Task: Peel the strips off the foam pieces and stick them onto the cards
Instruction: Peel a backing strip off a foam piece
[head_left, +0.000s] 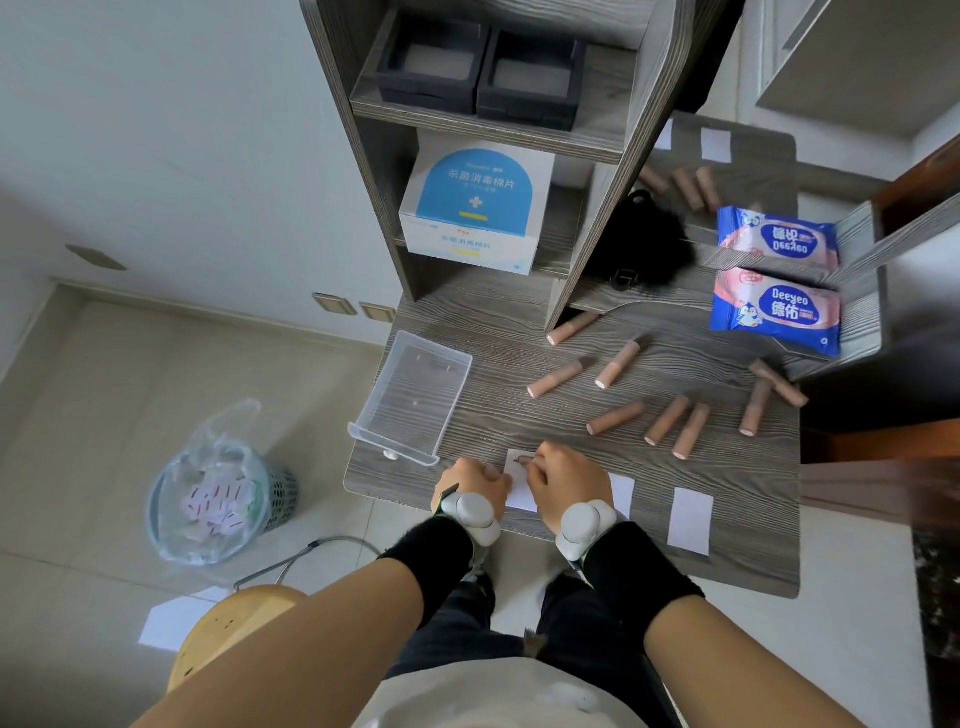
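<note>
Eight foam pieces (615, 418) lie scattered on the desk (519, 322) beyond your hands, and three more show further back past the shelf post. One further foam stick (522, 459) sits pinched in the fingertips of your right hand (566, 475), against the top of the card (519, 496) at the desk's near edge. Your left hand (475, 480) has its fingers curled at that card's left edge (whether they actually grip it cannot be told). Two more cards lie to the right: the second card (622, 493) half hidden behind your right wrist, the third card (691, 519) fully in view. One clear tray (415, 400) sits left of your hands, two wipe packs (774, 312) lie by the shelf, and one lined bin (223, 493) stands on the floor.
</note>
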